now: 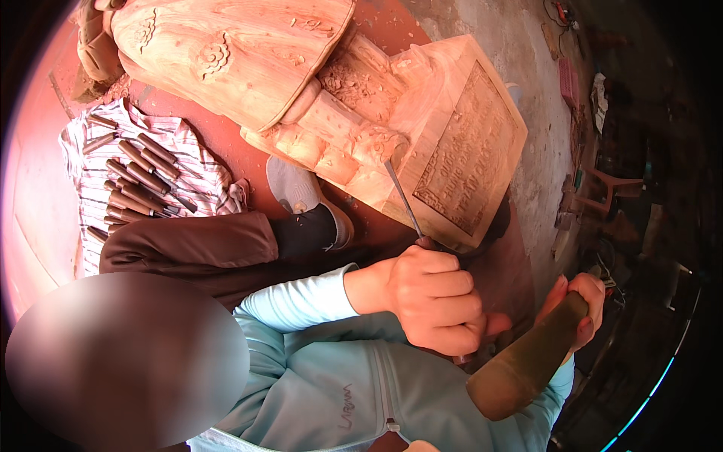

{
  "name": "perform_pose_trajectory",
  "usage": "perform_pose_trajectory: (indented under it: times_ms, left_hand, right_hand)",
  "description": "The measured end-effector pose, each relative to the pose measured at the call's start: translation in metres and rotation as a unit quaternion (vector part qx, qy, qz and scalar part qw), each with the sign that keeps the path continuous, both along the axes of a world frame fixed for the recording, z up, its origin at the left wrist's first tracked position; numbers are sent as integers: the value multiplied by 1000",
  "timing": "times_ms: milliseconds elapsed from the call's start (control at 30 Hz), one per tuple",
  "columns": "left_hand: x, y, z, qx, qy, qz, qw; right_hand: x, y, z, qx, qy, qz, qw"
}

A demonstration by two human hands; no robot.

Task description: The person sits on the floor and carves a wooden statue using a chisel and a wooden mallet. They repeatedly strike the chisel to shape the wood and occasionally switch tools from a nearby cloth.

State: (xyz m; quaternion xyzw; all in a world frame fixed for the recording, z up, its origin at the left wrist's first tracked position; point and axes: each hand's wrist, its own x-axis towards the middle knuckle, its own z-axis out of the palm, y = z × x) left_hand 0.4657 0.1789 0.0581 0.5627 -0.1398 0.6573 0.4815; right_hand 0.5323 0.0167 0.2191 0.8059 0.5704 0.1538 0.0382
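A large carved wooden statue [226, 64] lies on its side, its robe and foot running into a block base with a carved panel [467, 151]. My left hand [440, 297] is closed in a fist around a chisel [404, 197]. The chisel's metal shaft slants up from the fist, and its tip touches the carved foot next to the base. My right hand [587, 309] grips a wooden mallet [527, 361]. Its thick end points down toward my jacket, apart from the chisel. Most of the chisel's handle is hidden inside my left fist.
Several brown-handled carving tools [135, 177] lie on a striped cloth [192, 143] at the left. My bent leg [196, 241] and grey shoe [297, 188] are close to the statue. Wood chips lie in the statue's hollow. A reddish plastic stool [602, 188] stands among clutter at the right.
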Motion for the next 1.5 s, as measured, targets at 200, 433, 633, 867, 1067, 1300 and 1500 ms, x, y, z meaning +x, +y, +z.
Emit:
perform_pose_trajectory:
  times_ms: [200,433,633,867,1067,1300,1500]
  left_hand:
    - [4,5,-2,-19,41,-58,997]
    - [4,16,-4,-30,53,-39,997]
    - [3,14,-4,-21,58,-42,997]
    - [-25,22,-7,75,-22,-45,996]
    - [-10,80,10,-317,17,-219,922]
    - [11,101,-1,-363,68,-236,899]
    - [10,99,-4,-328,61,-261,906]
  right_hand:
    - [-7,0,-4,73,49,-70,994]
    - [3,1,-15,135,57,20,989]
    - [5,5,-9,60,-15,8,998]
    - [21,-17,-31,85,55,11,995]
    - [36,-31,-92,144,428,-262,853]
    - [45,-30,-143,240,675,-371,590]
    - [52,-29,-143,222,685,-372,586]
